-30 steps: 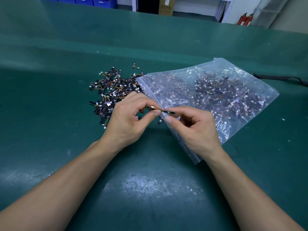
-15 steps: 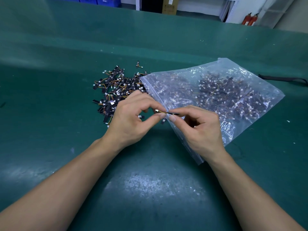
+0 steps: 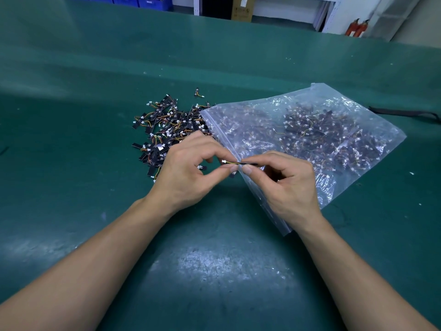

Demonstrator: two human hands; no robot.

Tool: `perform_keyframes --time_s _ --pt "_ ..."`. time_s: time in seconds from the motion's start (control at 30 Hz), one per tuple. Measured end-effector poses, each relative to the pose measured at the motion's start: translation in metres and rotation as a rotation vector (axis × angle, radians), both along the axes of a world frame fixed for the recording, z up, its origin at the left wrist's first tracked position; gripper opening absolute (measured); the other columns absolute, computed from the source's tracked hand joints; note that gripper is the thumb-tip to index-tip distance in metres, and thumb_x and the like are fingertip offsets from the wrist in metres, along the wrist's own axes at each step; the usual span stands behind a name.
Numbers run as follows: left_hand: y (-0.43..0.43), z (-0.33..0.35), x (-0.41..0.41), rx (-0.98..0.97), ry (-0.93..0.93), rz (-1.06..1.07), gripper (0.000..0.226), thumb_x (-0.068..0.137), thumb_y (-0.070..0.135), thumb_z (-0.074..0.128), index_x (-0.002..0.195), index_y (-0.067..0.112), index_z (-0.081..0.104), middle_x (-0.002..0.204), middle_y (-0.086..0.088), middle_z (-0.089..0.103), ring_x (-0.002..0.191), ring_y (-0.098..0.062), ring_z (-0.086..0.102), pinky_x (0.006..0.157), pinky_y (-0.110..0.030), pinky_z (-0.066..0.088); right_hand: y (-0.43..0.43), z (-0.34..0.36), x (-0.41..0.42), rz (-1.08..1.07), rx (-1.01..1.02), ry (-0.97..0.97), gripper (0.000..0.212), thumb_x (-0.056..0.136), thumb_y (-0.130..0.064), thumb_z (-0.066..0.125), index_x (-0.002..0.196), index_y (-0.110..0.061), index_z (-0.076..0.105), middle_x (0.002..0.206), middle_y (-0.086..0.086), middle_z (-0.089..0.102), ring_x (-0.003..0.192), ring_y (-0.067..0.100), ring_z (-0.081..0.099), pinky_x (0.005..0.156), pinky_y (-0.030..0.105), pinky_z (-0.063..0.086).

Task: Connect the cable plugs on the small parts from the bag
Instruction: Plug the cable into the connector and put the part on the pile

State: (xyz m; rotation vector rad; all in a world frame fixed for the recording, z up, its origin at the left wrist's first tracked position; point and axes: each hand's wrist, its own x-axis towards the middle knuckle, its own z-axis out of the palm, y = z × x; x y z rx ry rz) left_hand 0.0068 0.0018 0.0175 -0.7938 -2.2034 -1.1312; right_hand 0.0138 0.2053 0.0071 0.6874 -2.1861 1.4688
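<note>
Left hand (image 3: 188, 173): fingers pinch the thin yellow wire (image 3: 231, 162) beside its white plug (image 3: 223, 161).
Right hand (image 3: 288, 185): fingers pinch the small black strip part (image 3: 249, 164), over the clear plastic bag (image 3: 310, 130) edge.
Risk: tiny plug may slip, I think; pulling may strain the wire.

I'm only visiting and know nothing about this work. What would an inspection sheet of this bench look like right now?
Surface: green mat, scuffed and shiny near the person, with small white specks.
Job's things: clear bag lies flat and holds many parts; its mouth faces the pile of small parts spilled beside it.
Clutter: one stray part lies apart, beyond the pile.
Hands: left hand and right hand both pinch one held part above the mat; its white plug shows by the left fingers.
Cables: dark cable on the mat past the bag.
Surroundings: blue bins, cardboard box and red extinguishers beyond the bench.
</note>
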Motion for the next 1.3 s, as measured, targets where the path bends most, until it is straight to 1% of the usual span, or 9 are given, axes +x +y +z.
perform_keyframes --time_s 0.1,0.27,0.4,0.5,0.63,0.73,0.97,1.13,1.3 --pt "0.0001 0.0003 -0.0001 -0.007 0.005 -0.012 0.004 0.085 0.015 0.079 0.086 0.013 0.077 0.081 0.002 0.071 0.074 -0.021 0.061 0.073 -0.029 0.047 0.0005 -0.0006 0.0009 -0.022 -0.020 -0.027 0.015 0.084 -0.025 0.080 0.099 -0.025 0.077 0.079 -0.019 0.068 0.052 0.005 0.048 0.056 0.011 0.036" --pt "0.0009 -0.0003 -0.0004 -0.005 0.003 -0.016 0.007 0.084 0.017 0.080 0.086 0.012 0.076 0.081 0.002 0.071 0.073 -0.022 0.060 0.073 -0.030 0.046 0.0024 0.0003 -0.0009 -0.008 0.026 -0.017 0.007 0.086 -0.011 0.080 0.092 -0.014 0.080 0.079 -0.010 0.072 0.059 0.003 0.056 0.060 0.013 0.039" --pt "0.0011 -0.0019 0.0004 -0.028 -0.029 -0.022 0.014 0.082 0.019 0.082 0.091 0.009 0.076 0.087 0.001 0.071 0.078 -0.023 0.060 0.073 -0.034 0.048 0.0044 0.0015 -0.0006 -0.017 0.044 -0.028 0.006 0.085 -0.008 0.080 0.091 -0.011 0.080 0.079 -0.004 0.074 0.064 0.004 0.060 0.063 0.014 0.040" --pt "0.0011 -0.0017 -0.0003 -0.027 -0.031 -0.027 0.007 0.086 0.016 0.077 0.088 0.009 0.076 0.082 0.000 0.070 0.076 -0.022 0.058 0.072 -0.037 0.047 0.0038 0.0024 0.0006 -0.017 0.040 -0.043 0.005 0.086 -0.011 0.080 0.090 -0.014 0.080 0.077 -0.009 0.072 0.059 0.003 0.055 0.060 0.011 0.037" --pt "0.0013 -0.0018 -0.0012 -0.033 -0.027 -0.024 0.008 0.088 0.015 0.074 0.085 0.008 0.075 0.081 0.001 0.070 0.075 -0.018 0.056 0.074 -0.030 0.045 0.0029 0.0027 0.0022 -0.030 0.018 -0.088 0.007 0.085 -0.022 0.079 0.092 -0.021 0.079 0.073 -0.017 0.068 0.050 0.006 0.047 0.055 0.011 0.034" --pt "0.0011 -0.0015 -0.0001 -0.037 -0.032 -0.015 0.005 0.087 0.013 0.075 0.085 0.008 0.075 0.081 0.001 0.069 0.075 -0.019 0.057 0.074 -0.030 0.046 0.0024 0.0031 0.0016 -0.030 0.031 -0.076 0.003 0.086 -0.017 0.079 0.088 -0.020 0.079 0.071 -0.020 0.066 0.050 0.005 0.047 0.054 0.010 0.033" --pt "-0.0008 -0.0004 0.0015 -0.033 -0.077 -0.030 0.005 0.087 0.016 0.074 0.088 0.012 0.075 0.083 0.002 0.070 0.076 -0.021 0.056 0.072 -0.035 0.047 0.0009 0.0028 0.0016 -0.032 0.046 -0.072 0.005 0.087 -0.015 0.077 0.085 -0.019 0.078 0.070 -0.021 0.067 0.051 0.003 0.048 0.055 0.010 0.033" --pt "-0.0015 -0.0015 -0.0005 -0.038 -0.060 -0.012 0.007 0.088 0.013 0.071 0.082 0.010 0.074 0.081 0.004 0.069 0.073 -0.023 0.055 0.068 -0.038 0.047 -0.0010 0.0026 0.0036 -0.040 0.008 -0.120 0.006 0.085 -0.027 0.076 0.092 -0.027 0.078 0.069 -0.020 0.065 0.049 0.005 0.046 0.054 0.011 0.034" --pt "-0.0019 -0.0025 -0.0009 -0.042 -0.075 -0.013 0.007 0.089 0.015 0.072 0.084 0.011 0.074 0.080 0.002 0.069 0.073 -0.022 0.054 0.067 -0.039 0.047 -0.0007 0.0023 0.0021 -0.041 0.027 -0.116 0.009 0.090 -0.018 0.074 0.085 -0.025 0.077 0.072 -0.018 0.069 0.050 0.005 0.045 0.053 0.014 0.034"
